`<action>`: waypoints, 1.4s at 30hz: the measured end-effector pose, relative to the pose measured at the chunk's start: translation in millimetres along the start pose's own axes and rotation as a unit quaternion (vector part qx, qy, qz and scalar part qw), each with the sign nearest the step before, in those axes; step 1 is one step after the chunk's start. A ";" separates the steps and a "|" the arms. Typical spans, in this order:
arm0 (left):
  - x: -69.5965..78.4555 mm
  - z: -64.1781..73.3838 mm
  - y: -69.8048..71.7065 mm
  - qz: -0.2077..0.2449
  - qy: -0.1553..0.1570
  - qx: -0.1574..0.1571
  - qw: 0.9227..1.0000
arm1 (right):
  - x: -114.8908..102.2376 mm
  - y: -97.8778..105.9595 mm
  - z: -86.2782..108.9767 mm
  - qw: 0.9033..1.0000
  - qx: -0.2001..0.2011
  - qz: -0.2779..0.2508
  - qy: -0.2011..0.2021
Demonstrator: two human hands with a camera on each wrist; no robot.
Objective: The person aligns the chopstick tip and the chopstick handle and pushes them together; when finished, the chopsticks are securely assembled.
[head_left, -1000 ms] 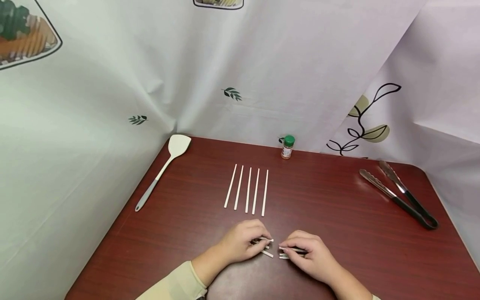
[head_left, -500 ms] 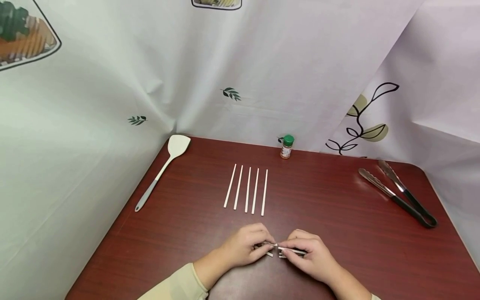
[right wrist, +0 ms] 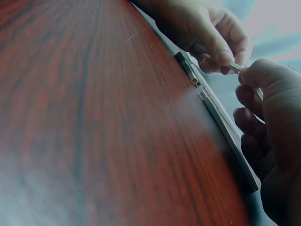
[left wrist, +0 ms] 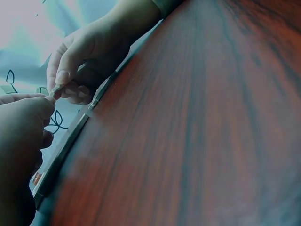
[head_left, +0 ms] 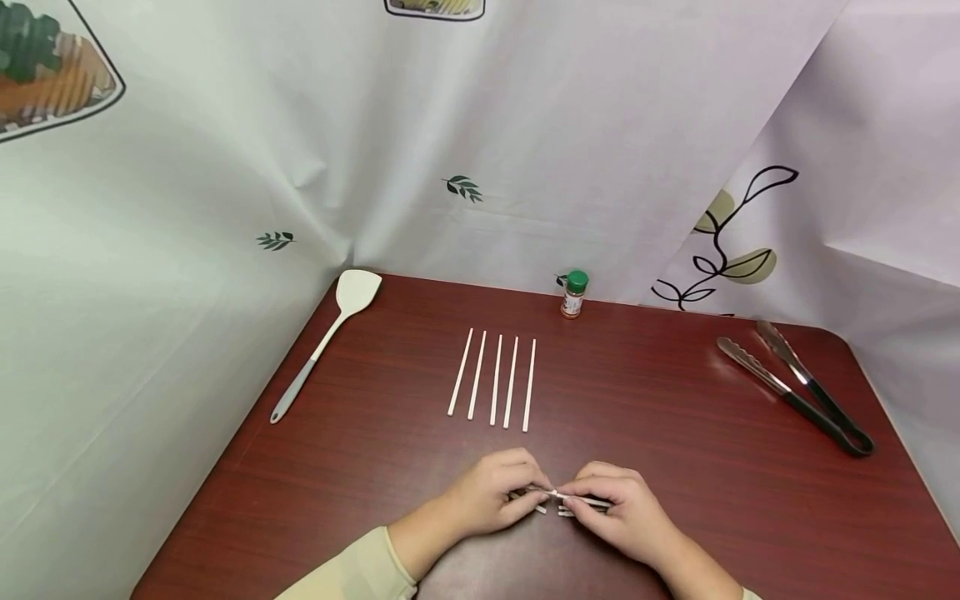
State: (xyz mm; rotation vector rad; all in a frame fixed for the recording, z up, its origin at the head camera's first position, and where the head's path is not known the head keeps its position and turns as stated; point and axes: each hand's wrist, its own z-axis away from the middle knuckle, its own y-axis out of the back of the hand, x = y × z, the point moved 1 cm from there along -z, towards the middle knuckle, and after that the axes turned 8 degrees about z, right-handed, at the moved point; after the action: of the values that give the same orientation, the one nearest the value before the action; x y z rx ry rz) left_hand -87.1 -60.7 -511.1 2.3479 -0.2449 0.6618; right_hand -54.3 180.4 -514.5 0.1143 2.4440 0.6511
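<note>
Near the table's front, my left hand [head_left: 491, 493] pinches a thin white stick between thumb and fingertips. Facing it, my right hand [head_left: 626, 507] pinches another thin white stick [head_left: 597, 502]. The two held sticks meet end to end between the fingertips; the joint [right wrist: 236, 68] shows in the right wrist view, but whether they are fixed together I cannot tell. Below the hands, more white sticks lie on the table: one piece [right wrist: 190, 70] under the left hand, others [right wrist: 223, 125] under the right, partly hidden in the head view. Beyond the hands, several whole white sticks [head_left: 496, 380] lie in a row.
On the dark red wooden table [head_left: 637, 383], a white spatula [head_left: 326, 337] with a grey handle lies at the left. A green-capped spice jar [head_left: 573, 296] stands at the back edge. Metal tongs [head_left: 798, 387] with black handles lie at the right. A white printed cloth [head_left: 525, 125] hangs behind.
My left hand has moved slightly right, bringing its stick's end against the stick in my right hand. The right hand stays nearly in place.
</note>
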 end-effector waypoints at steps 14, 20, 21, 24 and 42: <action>2.2 -1.4 0.6 0.008 -0.019 0.004 1.000 | -3.2 -0.9 -3.3 1.000 0.003 0.007 0.008; 1.0 -1.7 -0.3 0.009 -0.020 0.010 1.000 | -1.5 -0.9 -0.8 0.999 0.035 0.022 0.000; 0.6 -1.7 -0.5 0.008 -0.020 0.011 1.000 | -0.7 -0.7 -0.1 0.999 0.041 0.022 -0.003; -0.5 -1.5 -1.0 0.006 -0.022 0.008 1.000 | 0.7 -0.8 1.5 0.999 0.046 0.009 -0.005; 1.2 -1.0 -0.3 -0.001 -0.006 -0.010 1.000 | 3.5 -4.3 3.7 0.999 0.033 0.000 -0.002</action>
State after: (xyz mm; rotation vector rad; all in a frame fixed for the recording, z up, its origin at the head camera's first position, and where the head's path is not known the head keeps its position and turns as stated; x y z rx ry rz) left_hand -86.5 -59.8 -510.0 2.3338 -0.2530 0.6410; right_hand -54.7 179.0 -521.0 0.1409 2.4626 0.5698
